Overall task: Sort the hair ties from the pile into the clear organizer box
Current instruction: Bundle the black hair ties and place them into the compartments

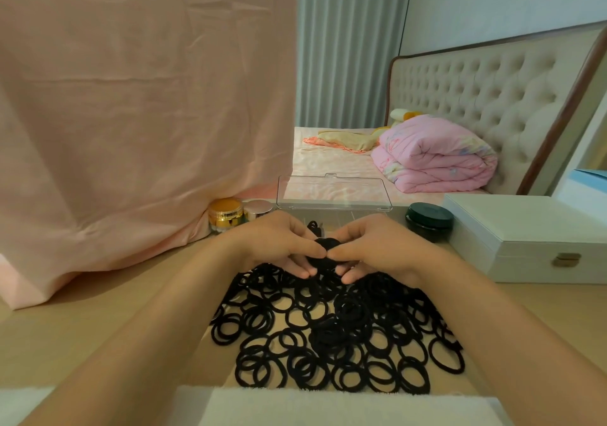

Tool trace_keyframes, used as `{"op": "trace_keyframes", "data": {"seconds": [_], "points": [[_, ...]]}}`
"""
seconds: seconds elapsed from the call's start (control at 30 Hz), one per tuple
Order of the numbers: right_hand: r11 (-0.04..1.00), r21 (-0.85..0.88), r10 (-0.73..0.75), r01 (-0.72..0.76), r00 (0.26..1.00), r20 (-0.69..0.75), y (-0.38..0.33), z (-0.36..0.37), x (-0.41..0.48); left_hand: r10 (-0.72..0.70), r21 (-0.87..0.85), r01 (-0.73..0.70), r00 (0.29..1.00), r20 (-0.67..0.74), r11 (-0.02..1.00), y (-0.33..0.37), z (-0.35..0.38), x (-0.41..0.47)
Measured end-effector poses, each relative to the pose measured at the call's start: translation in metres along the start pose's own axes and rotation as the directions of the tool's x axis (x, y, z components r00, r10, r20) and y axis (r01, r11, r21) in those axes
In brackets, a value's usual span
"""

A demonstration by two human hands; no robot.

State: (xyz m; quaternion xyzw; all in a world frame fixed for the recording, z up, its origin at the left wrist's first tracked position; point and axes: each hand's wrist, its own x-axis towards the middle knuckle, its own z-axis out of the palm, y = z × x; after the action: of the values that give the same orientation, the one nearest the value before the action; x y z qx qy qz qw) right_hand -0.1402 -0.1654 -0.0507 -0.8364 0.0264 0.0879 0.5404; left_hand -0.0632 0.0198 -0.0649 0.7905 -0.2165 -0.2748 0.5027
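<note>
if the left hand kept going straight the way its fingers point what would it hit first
The left hand points inward, to the right, so it would meet the bunch of black hair ties it pinches, then the right hand holding the other side. Depth here is a guess.

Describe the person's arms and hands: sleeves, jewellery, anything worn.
The left forearm and right forearm are bare as far as the frame shows, with no sleeves, gloves or watch. The left hand and right hand show no rings or bracelets on the visible fingers and wrists. The nails that show look short and unpainted.
</note>
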Motion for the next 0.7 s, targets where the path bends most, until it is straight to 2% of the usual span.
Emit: {"op": "trace_keyframes", "data": {"seconds": [0.07, 0.17, 0.37, 0.5, 0.6, 0.7], "points": [[0.994, 0.111, -0.012, 0.008, 0.999, 0.035, 0.000, -0.005, 0.000, 0.010, -0.031, -0.010, 1.000, -0.010, 0.999, -0.002, -0.002, 0.000], [0.979, 0.199, -0.027, 0.038, 0.998, -0.056, 0.000, -0.006, 0.002, 0.026, -0.125, -0.025, 1.000, 0.004, 0.992, -0.001, -0.006, -0.002], [0.997, 0.064, -0.023, 0.043, 0.956, -0.293, 0.001, 0.009, 0.007, 0.033, -0.214, -0.025, 0.999, 0.031, 0.977, 0.005, -0.007, -0.005], [0.999, -0.032, -0.024, 0.013, 0.925, -0.378, 0.000, 0.019, 0.012, 0.042, -0.101, -0.041, 0.999, 0.001, 0.994, 0.008, -0.004, -0.006], [0.999, -0.041, -0.031, 0.018, 0.933, -0.357, -0.003, 0.020, 0.012, 0.032, -0.008, -0.033, 0.997, -0.066, 0.999, 0.007, -0.006, -0.005], [0.998, -0.033, -0.067, 0.061, 0.963, -0.260, -0.005, 0.018, 0.008, 0.030, -0.009, -0.030, 0.997, -0.066, 0.999, 0.003, -0.013, -0.005]]}}
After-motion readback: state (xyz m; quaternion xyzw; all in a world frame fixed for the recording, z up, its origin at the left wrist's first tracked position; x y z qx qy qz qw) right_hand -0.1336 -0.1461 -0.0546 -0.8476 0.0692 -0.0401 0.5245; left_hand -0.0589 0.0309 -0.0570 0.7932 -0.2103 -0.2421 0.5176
